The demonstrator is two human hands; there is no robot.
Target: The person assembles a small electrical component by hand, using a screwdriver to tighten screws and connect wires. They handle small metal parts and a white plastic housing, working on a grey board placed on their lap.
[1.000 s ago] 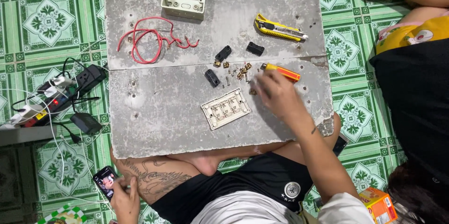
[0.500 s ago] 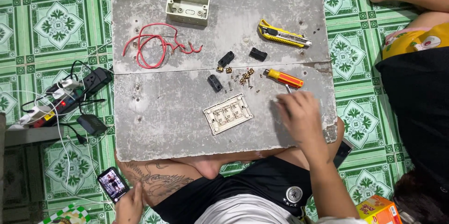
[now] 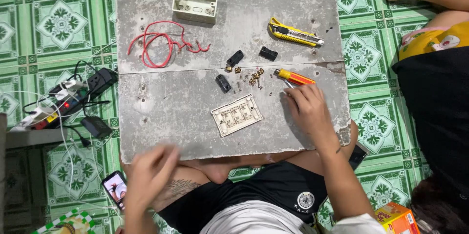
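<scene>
Orange screwdriver point(image 3: 293, 77) is lying on the grey board point(image 3: 171, 111), just above my right hand point(image 3: 308, 109), which is resting half open. My blurry left hand point(image 3: 149, 175) is holding nothing.

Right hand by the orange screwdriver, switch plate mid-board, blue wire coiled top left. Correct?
Not quite: the head view shows the wire is red, not blue. The rest holds: the right hand is by the orange screwdriver, and the switch plate lies mid-board.
</scene>
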